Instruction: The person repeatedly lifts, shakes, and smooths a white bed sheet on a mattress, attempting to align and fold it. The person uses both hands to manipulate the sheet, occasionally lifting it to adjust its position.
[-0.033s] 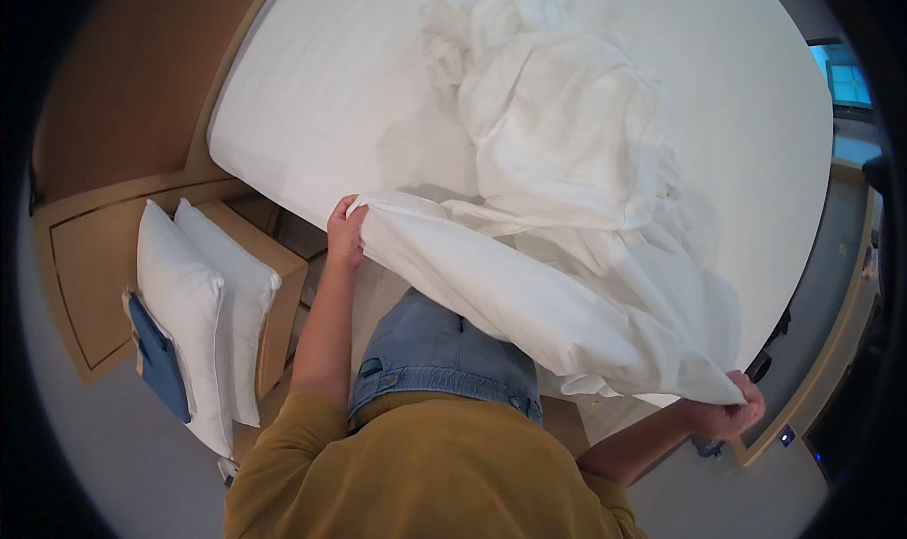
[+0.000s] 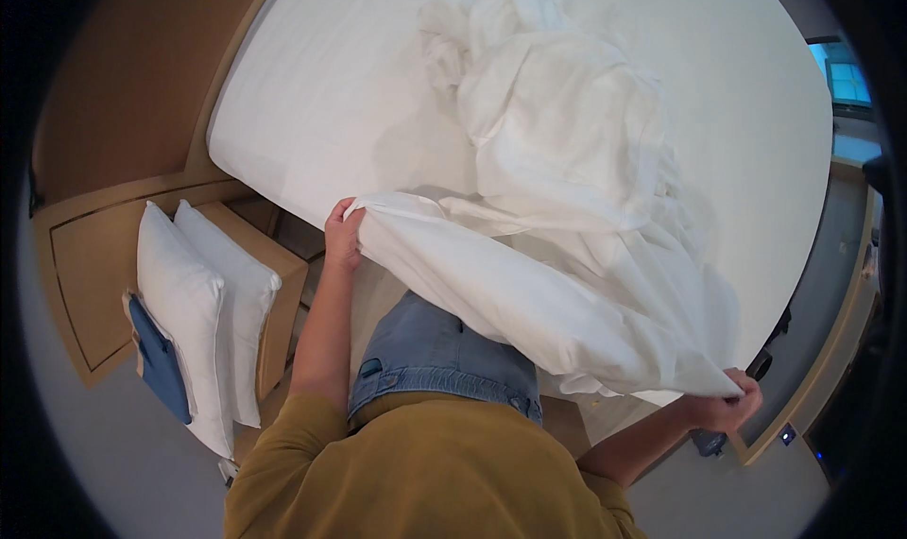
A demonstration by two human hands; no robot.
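Sheet point(image 2: 529, 303), white and crumpled, lay over the bed point(image 2: 312, 104), its near edge lifted off the bed's front side. The left hand point(image 2: 342, 235) pinched one corner tight; the right hand point(image 2: 726, 409) pinched the other. Both hands needed to stay level and pull the edge taut, I think, so the bunched part could spread flat. Two pillows point(image 2: 203, 303) stood left of the bed.

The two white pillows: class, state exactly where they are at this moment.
In the head view the two white pillows stand on the person's left, leaning against a wooden bedside unit, beside the bed, with a blue cushion on their outer side.
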